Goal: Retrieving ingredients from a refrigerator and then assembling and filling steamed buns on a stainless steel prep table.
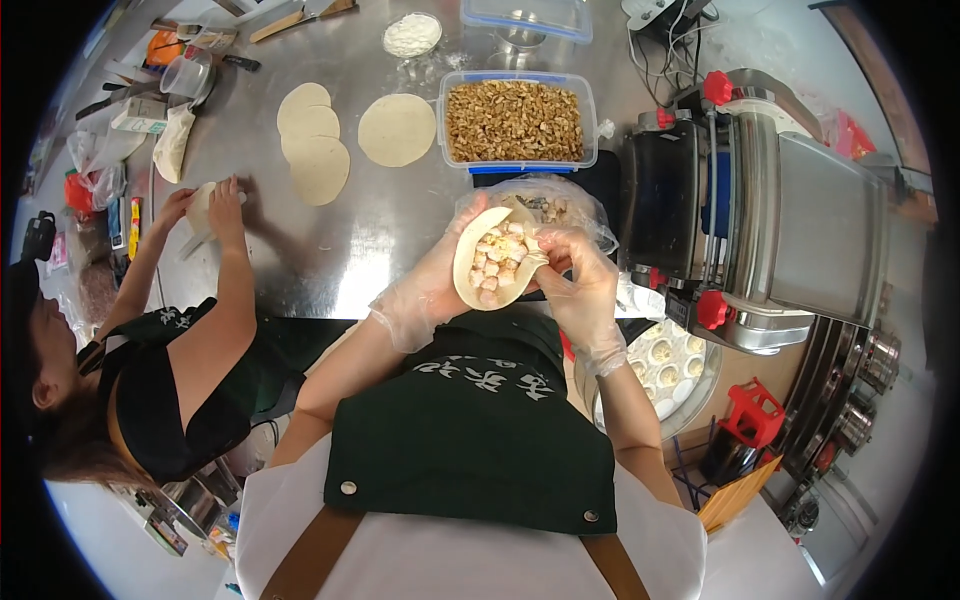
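Observation:
My left hand, in a clear plastic glove, cradles a round dough wrapper heaped with chopped pale filling. My right hand, also gloved, pinches the wrapper's right edge over the filling. Both hands are held above the front edge of the steel table, over my dark green apron. A clear plastic bag with some filling lies just behind my hands.
A plastic tub of chopped filling stands behind. Several flat dough rounds lie to its left, a flour bowl beyond. A dough-rolling machine fills the right. Finished dumplings sit on a round tray. A co-worker's hands press dough at left.

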The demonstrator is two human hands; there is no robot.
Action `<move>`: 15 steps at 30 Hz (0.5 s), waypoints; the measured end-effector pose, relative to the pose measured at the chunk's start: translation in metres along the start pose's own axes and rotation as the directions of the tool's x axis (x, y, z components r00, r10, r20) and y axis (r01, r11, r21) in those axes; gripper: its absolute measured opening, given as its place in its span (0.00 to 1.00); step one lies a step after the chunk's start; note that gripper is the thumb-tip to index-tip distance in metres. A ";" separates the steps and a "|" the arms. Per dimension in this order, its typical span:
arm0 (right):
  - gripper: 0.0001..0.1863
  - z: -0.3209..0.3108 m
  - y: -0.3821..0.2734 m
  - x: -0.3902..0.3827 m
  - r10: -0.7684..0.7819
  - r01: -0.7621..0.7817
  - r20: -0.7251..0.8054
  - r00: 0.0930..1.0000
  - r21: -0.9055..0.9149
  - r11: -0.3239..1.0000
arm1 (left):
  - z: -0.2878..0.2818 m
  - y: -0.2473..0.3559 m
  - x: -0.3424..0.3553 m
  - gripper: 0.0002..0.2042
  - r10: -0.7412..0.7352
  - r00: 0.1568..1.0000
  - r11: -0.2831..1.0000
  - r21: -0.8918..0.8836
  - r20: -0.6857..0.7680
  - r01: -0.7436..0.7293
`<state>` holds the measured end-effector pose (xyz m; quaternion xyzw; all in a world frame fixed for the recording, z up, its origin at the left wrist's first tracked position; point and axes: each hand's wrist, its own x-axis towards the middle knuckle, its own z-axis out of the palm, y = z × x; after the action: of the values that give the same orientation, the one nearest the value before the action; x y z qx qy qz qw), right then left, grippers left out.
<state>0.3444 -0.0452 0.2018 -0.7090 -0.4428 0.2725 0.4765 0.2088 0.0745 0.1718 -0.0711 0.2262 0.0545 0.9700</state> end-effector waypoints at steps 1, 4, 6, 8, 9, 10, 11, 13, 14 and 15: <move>0.16 0.003 0.003 -0.002 0.032 -0.029 -0.045 0.998 0.053 0.998 | 0.005 0.000 -0.005 0.28 0.002 0.999 0.997 0.082 -0.044 0.001; 0.15 0.009 0.014 -0.009 0.133 -0.119 -0.094 0.987 0.139 0.983 | 0.008 0.002 -0.016 0.31 0.006 0.996 0.963 0.269 -0.090 0.019; 0.15 0.013 0.019 -0.013 0.200 -0.182 -0.098 0.975 0.171 0.968 | 0.008 0.004 -0.020 0.30 0.003 0.996 0.928 0.371 -0.093 0.032; 0.14 0.019 0.022 -0.017 0.221 -0.195 -0.098 0.970 0.223 0.955 | 0.007 0.005 -0.021 0.26 0.066 0.987 0.848 0.529 -0.145 0.021; 0.14 0.020 0.022 -0.019 0.224 -0.197 -0.099 0.970 0.225 0.954 | 0.009 0.004 -0.021 0.26 0.064 0.987 0.848 0.529 -0.148 0.025; 0.14 0.021 0.022 -0.020 0.240 -0.214 -0.087 0.967 0.236 0.948 | 0.014 0.004 -0.021 0.25 0.098 0.979 0.826 0.563 -0.180 0.021; 0.14 0.022 0.022 -0.021 0.255 -0.230 -0.076 0.964 0.247 0.941 | 0.016 0.003 -0.021 0.24 0.132 0.969 0.803 0.596 -0.211 0.020; 0.14 0.022 0.019 -0.021 0.254 -0.230 -0.077 0.964 0.236 0.944 | 0.012 0.002 -0.018 0.23 0.132 0.965 0.813 0.581 -0.227 0.026; 0.15 0.022 0.016 -0.021 0.249 -0.227 -0.074 0.966 0.224 0.948 | 0.010 0.001 -0.017 0.23 0.135 0.961 0.824 0.566 -0.241 0.026; 0.15 0.022 0.013 -0.021 0.251 -0.228 -0.076 0.965 0.225 0.947 | 0.008 0.001 -0.016 0.23 0.133 0.961 0.824 0.566 -0.242 0.029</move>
<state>0.3221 -0.0566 0.1803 -0.7153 -0.2962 0.3373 0.5356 0.1979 0.0753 0.1860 0.2182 0.3643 0.0017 0.9054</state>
